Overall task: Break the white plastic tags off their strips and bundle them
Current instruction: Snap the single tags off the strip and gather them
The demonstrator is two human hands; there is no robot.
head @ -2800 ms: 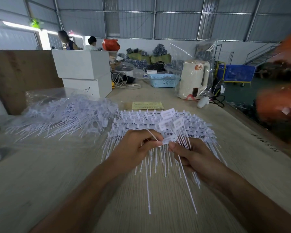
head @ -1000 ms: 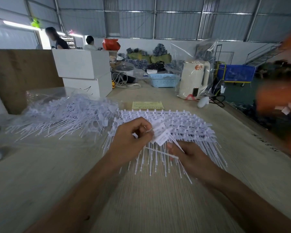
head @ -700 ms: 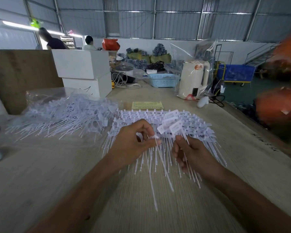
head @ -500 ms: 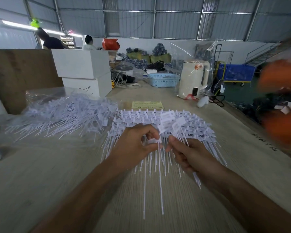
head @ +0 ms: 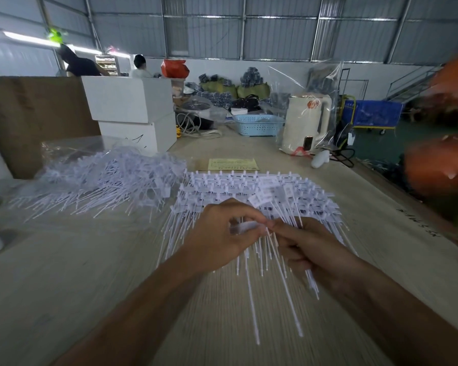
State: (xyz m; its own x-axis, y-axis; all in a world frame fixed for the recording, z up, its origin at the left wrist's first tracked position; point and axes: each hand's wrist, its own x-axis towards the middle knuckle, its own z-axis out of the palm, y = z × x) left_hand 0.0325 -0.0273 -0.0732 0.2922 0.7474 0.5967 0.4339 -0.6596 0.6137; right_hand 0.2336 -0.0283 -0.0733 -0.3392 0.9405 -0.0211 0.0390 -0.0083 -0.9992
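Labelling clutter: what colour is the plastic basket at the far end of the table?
Light blue basket, lattice sides; head view.

White plastic tags still on their strips lie fanned in overlapping rows, thin tails pointing toward the person. A small bundle of loose tags stands above them, heads up, tails hanging low. A jumbled heap of tags lies to the left.

Kettle, blue basket, white boxes
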